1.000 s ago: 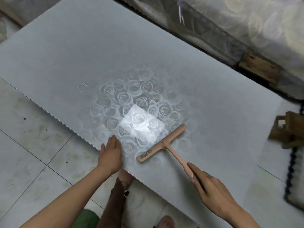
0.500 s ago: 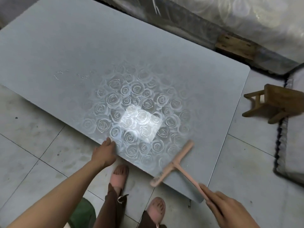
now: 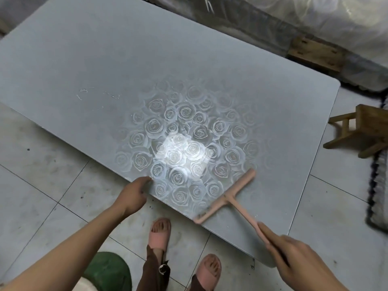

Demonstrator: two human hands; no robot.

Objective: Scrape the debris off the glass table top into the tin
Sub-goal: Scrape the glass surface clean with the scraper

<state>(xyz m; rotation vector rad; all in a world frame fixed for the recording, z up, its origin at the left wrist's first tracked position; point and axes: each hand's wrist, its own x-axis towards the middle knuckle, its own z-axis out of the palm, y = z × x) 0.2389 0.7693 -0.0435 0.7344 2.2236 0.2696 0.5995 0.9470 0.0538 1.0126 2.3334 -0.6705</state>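
The right hand's [image 3: 294, 257] fingers [image 3: 270, 232] are clenched round the end of the scraper [image 3: 228, 197] handle. The blade lies tilted across the near edge of the table top [image 3: 105, 59], with its lower end overhanging the floor. The left hand's [image 3: 132, 194] fingers [image 3: 144, 181] are curled against the same edge, left of the blade and apart from it; whether they grasp the glass cannot be told. The debris [image 3: 84, 94], thin white streaks, lies on the glass well apart from both hands, toward the far left. A green object [image 3: 107, 269] sits on the floor under the left forearm. A stool [image 3: 365, 127] stands beyond the table's right end.
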